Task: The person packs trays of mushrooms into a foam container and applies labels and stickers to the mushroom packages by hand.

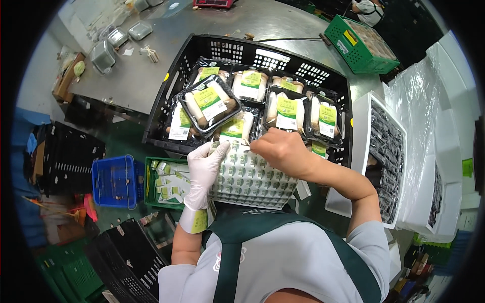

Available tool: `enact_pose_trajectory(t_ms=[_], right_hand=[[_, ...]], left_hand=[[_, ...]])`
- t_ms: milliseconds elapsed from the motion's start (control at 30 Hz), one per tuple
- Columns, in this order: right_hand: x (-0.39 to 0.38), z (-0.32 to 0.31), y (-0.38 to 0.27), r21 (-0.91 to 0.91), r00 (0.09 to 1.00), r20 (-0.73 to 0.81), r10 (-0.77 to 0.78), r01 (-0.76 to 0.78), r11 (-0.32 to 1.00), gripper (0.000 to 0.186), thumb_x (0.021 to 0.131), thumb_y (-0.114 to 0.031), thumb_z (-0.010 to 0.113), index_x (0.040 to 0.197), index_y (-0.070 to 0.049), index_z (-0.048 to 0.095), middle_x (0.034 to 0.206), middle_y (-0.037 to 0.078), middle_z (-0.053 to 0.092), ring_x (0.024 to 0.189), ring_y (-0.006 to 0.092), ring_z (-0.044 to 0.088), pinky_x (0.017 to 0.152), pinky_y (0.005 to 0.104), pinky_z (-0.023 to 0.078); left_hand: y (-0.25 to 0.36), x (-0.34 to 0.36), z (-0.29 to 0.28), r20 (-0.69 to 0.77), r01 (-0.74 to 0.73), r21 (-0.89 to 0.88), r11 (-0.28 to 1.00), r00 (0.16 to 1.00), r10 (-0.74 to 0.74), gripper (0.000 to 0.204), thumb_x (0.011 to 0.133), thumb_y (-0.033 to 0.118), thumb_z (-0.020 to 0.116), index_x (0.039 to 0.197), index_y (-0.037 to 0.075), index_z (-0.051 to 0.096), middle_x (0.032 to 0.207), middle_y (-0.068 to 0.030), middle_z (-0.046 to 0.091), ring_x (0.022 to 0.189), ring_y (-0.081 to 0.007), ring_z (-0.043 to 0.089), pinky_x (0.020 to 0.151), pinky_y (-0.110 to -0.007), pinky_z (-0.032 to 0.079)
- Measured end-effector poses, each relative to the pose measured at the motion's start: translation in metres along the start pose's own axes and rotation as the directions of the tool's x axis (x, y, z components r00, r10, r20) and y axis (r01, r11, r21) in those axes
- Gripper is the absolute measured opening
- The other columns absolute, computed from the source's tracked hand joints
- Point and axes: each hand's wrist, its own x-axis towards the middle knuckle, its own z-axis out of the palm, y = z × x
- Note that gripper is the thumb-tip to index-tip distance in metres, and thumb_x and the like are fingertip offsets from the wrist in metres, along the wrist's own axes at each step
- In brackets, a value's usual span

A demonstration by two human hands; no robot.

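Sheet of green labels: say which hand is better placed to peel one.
Probably the right hand: bare and pinched near the top of the sheet; the gloved left hand holds its upper left corner.

Head view: wide fisheye, close above label sheet [254, 178], facing down.

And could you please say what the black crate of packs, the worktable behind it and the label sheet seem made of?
Black crate: probably satin plastic, given regular moulded perforations. Worktable: likely metal, grey with a dull sheen. Label sheet: paper or thin film, its printed surface flat; gloss unclear.
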Motion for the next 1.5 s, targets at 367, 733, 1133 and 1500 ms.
enact_pose_trajectory(t_ms=[367, 733, 1133, 1500], right_hand=[[0.002, 0.011, 0.173, 0.07, 0.579, -0.026, 0.815, -0.812, 0.579, 0.024, 0.064, -0.025, 0.074, 0.071, -0.003, 0.07, 0.066, 0.011, 0.066, 0.06, 0.0199, 0.064, 0.061, 0.0319, 0.051], [-0.068, -0.056, 0.21, 0.148, 0.423, -0.204, 0.883, -0.878, 0.455, 0.022, 0.063, -0.022, 0.073, 0.074, -0.002, 0.069, 0.067, 0.01, 0.066, 0.062, 0.0178, 0.064, 0.06, 0.0293, 0.05], [-0.091, -0.07, 0.182, -0.162, 0.559, -0.201, 0.805, -0.829, 0.535, 0.023, 0.072, -0.027, 0.071, 0.078, -0.005, 0.066, 0.069, 0.011, 0.065, 0.066, 0.0243, 0.064, 0.061, 0.0349, 0.05], [-0.133, -0.024, 0.124, -0.393, 0.627, 0.211, 0.75, -0.648, 0.652, 0.009, 0.073, -0.015, 0.059, 0.077, -0.012, 0.067, 0.074, 0.014, 0.063, 0.072, 0.032, 0.062, 0.065, 0.0428, 0.051]], left_hand=[[-0.002, 0.003, -0.012, 0.001, 0.041, -0.004, 0.999, 0.999, -0.041, 0.02, 0.082, 0.012, 0.068, 0.068, -0.001, 0.06, 0.06, 0.0075, 0.052, 0.054, 0.0, 0.037, 0.048, -0.018, 0.03], [-0.009, 0.006, -0.015, 0.014, 0.048, -0.029, 0.998, 0.999, -0.048, 0.025, 0.082, 0.015, 0.068, 0.065, 0.0, 0.058, 0.061, 0.0068, 0.051, 0.055, -0.0011, 0.037, 0.049, -0.018, 0.028], [0.027, 0.013, -0.011, 0.214, 0.176, 0.219, 0.96, 0.951, -0.224, 0.026, 0.083, 0.019, 0.066, 0.064, 0.002, 0.06, 0.057, 0.0059, 0.052, 0.049, -0.0003, 0.039, 0.044, -0.018, 0.03], [0.009, 0.066, 0.082, 0.707, -0.029, 0.533, 0.846, 0.564, -0.426, 0.029, 0.085, 0.031, 0.06, 0.081, 0.002, 0.067, 0.061, 0.0035, 0.055, 0.048, -0.0014, 0.043, 0.043, -0.019, 0.033]])
